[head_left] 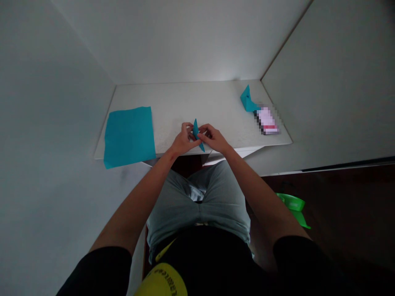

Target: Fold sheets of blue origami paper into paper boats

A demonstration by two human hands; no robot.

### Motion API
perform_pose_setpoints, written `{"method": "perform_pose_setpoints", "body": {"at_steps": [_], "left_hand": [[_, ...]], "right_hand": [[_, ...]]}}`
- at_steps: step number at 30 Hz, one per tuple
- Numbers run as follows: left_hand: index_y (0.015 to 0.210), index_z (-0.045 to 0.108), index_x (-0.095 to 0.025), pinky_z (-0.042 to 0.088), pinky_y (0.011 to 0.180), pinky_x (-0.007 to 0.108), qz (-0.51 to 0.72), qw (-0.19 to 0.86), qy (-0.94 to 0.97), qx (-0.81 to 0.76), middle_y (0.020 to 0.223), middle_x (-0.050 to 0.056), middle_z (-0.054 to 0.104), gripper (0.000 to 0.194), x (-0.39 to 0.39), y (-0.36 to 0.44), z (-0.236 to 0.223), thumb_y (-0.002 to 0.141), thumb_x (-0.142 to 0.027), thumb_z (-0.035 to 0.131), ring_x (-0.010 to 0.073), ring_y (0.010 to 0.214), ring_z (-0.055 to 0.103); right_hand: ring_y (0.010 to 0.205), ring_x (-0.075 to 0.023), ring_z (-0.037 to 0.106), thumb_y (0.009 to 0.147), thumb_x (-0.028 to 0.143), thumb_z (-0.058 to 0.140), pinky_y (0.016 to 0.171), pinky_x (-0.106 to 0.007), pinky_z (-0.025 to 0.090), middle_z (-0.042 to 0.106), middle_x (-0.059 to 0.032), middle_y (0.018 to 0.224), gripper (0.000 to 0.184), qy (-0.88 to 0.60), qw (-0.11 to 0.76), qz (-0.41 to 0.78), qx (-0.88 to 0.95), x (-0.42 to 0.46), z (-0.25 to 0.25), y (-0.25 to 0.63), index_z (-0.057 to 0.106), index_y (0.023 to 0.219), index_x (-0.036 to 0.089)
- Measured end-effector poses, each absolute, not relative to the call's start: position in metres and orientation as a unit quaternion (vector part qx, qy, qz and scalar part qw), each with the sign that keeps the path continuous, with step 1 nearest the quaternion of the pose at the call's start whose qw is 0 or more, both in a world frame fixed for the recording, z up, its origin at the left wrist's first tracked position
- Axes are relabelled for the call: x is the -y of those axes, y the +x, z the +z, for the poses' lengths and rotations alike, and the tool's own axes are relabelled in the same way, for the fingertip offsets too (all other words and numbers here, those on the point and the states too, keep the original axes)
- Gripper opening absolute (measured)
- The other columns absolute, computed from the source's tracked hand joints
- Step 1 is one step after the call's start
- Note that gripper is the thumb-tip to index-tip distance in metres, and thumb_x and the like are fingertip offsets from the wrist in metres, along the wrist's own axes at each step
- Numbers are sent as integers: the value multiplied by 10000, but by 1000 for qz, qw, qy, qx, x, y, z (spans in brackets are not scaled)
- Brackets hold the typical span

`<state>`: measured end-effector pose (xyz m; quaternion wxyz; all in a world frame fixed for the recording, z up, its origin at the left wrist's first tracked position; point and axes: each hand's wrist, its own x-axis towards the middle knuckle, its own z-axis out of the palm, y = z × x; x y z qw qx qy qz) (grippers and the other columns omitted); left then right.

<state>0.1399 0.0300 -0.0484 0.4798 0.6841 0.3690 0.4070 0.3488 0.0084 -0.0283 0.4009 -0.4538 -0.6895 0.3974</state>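
Between my two hands a small piece of folded blue paper [195,128] stands nearly edge-on, just above the front edge of the white table. My left hand [184,140] grips it from the left, with thumb and fingers closed about its lower part. From the right my right hand [213,138] pinches the same paper, its thumb across the near side. Some fingertips are hidden behind the paper. A flat blue sheet of paper [129,135] lies to the left of my left hand, its near edge overhanging the table.
At the back right of the white table [173,96] sits a blue folded-paper shape [247,100], touching or close to a blurred-out phone-like object [267,121]. Walls border the table at the back and sides. A green plastic object [291,202] is low down at the right.
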Motion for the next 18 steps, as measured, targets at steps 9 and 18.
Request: {"method": "perform_pose_setpoints", "body": {"at_steps": [9, 18], "left_hand": [[1427, 543, -219, 568, 767, 313, 398, 448, 699, -390, 1338, 110, 711, 603, -37, 134, -52, 851, -186, 718, 151, 831, 682], [1172, 827, -229, 489, 1245, 505, 433, 397, 716, -376, 1501, 112, 697, 349, -42, 120, -42, 929, -159, 586, 282, 1434, 634]], "right_hand": [[686, -143, 557, 992, 532, 705, 651, -309, 492, 707, -27, 1036, 396, -453, 443, 384, 671, -15, -38, 353, 666, 1285, 268], [671, -183, 625, 1070, 441, 501, 751, -362, 544, 666, 10, 753, 309, -490, 454, 390, 634, -20, -45, 355, 737, 1136, 253]]}}
